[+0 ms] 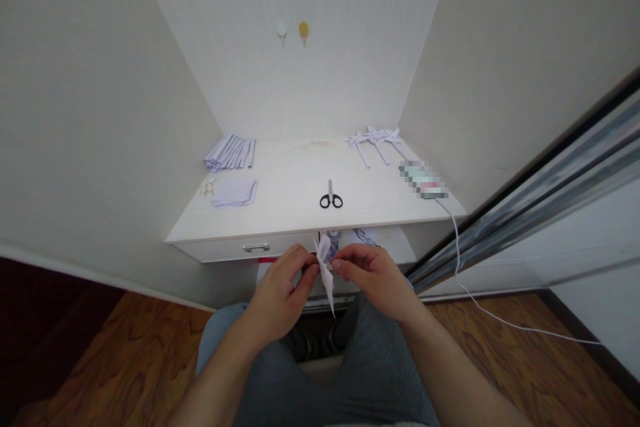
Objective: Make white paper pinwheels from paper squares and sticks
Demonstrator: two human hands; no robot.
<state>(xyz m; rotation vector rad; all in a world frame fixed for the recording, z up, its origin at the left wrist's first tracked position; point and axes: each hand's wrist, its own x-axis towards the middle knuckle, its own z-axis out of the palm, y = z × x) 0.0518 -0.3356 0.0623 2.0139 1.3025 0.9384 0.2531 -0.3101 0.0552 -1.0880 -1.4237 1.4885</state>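
Over my lap, just in front of the desk edge, a white paper pinwheel (326, 268) with pointed blades is held edge-on between my two hands. My left hand (287, 283) pinches it from the left with thumb and forefinger. From the right, my right hand (373, 275) has its thumb and forefinger closed at the middle of the paper; whether a small pin sits between them cannot be seen. Black-handled scissors (331, 195) lie on the white desk (290, 193) beyond my hands, blades pointing away.
Rolled paper sticks (231, 152) and folded paper sheets (235, 191) lie at left, beside small beige pieces (207, 188). Several paper pinwheels on sticks (377, 140) rest at back right. A phone (423, 180) trails a white cable (457, 260). An open compartment (390, 240) is below.
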